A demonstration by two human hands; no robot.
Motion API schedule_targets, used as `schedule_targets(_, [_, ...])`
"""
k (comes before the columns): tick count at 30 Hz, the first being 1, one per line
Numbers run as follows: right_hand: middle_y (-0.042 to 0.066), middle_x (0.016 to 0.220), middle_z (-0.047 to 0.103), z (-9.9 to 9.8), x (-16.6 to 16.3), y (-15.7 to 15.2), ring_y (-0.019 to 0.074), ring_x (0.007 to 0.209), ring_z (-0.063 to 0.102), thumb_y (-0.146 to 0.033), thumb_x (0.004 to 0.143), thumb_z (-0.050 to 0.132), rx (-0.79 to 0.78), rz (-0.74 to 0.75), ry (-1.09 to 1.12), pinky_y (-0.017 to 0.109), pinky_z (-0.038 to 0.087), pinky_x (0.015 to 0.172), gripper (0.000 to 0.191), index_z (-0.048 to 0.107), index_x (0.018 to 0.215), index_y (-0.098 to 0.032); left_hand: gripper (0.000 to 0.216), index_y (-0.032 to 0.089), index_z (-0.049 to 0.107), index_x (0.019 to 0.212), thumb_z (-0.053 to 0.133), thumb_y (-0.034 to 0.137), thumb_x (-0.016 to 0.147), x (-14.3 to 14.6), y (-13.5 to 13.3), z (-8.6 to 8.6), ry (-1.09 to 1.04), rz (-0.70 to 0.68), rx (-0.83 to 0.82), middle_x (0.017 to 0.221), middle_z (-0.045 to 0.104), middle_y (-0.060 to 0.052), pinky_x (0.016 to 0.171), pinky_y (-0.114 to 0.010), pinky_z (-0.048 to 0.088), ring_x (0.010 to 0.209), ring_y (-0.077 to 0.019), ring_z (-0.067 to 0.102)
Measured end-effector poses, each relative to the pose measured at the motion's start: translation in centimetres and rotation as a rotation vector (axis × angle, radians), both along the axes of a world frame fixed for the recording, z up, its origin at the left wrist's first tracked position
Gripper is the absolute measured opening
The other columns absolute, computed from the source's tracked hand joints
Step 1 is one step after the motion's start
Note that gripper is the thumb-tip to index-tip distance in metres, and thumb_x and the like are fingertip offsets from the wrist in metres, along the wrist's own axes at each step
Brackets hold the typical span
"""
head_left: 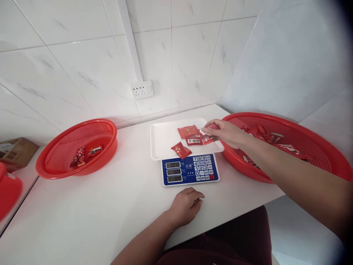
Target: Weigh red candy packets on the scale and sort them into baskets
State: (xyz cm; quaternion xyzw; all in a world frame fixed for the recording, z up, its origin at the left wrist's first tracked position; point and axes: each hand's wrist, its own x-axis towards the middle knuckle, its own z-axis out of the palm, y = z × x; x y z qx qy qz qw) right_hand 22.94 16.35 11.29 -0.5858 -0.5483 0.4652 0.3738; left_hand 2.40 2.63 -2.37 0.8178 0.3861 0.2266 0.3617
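Note:
Over the right end of a white weighing tray point(162, 138), my right hand point(227, 132) pinches a red and white snack packet point(209, 139). Several small red packets point(180, 150) lie on the tray close to that hand, some overlapping. Beneath the tray is a digital scale point(191, 171) with a blue keypad panel and three small displays; the top one seems to read 0.042. On the table in front of the scale rests my left hand point(187, 206), its fingers curled in, with nothing visible in them.
A large red basket point(300, 127) holding several packets stands at the right, against the tray's end. A smaller red basket point(106, 129) with a few packets is on the left. At the far left are a cardboard box point(26, 152) and another red container point(9, 189). A socket point(142, 89) is on the tiled wall.

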Motion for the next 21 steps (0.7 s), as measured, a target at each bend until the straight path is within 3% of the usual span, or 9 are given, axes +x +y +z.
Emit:
schedule_targets(5, [0.004, 0.089, 0.067, -0.2, -0.4, 0.1, 0.0199, 0.082, 0.066, -0.026, 0.075, 0.063, 0.045, -0.037, 0.028, 0.038, 0.058, 0.073, 0.01, 0.055, 0.081, -0.025, 0.027, 0.017, 0.065, 0.104, 0.047, 0.017, 0.083, 0.0, 0.0, 0.0, -0.001, 0.001, 0.001, 0.093, 0.066, -0.007, 0.078, -0.028, 0.049, 0.083, -0.0174, 0.06])
schedule_targets(16, [0.002, 0.08, 0.064, -0.6, -1.5, 0.2, 0.0192, 0.076, 0.065, -0.026, 0.074, 0.063, 0.136, -0.108, 0.0, 0.039, 0.058, 0.075, 0.009, 0.056, 0.079, -0.025, 0.027, 0.019, 0.064, 0.104, 0.047, 0.018, 0.083, 0.0, -0.1, 0.2, 0.006, 0.0, -0.009, 0.093, 0.066, -0.006, 0.078, -0.028, 0.05, 0.083, -0.0169, 0.06])
schedule_targets(19, [0.004, 0.089, 0.067, -0.6, -1.7, 0.3, 0.021, 0.085, 0.065, -0.027, 0.076, 0.061, 0.143, -0.053, -0.027, 0.04, 0.057, 0.078, 0.012, 0.057, 0.087, -0.024, 0.027, 0.02, 0.064, 0.104, 0.047, 0.018, 0.083, 0.0, 0.0, 0.2, 0.01, 0.003, -0.011, 0.093, 0.066, -0.006, 0.078, -0.028, 0.05, 0.082, -0.0169, 0.06])
schedule_targets(21, [0.006, 0.102, 0.067, -0.5, -1.6, 0.2, 0.0234, 0.096, 0.063, -0.029, 0.075, 0.061, 0.196, -0.008, -0.17, 0.044, 0.053, 0.085, 0.023, 0.057, 0.098, -0.024, 0.027, 0.019, 0.064, 0.104, 0.047, 0.018, 0.083, 0.0, 0.0, 0.2, 0.013, 0.002, -0.011, 0.093, 0.066, -0.006, 0.079, -0.028, 0.05, 0.084, -0.0172, 0.061])
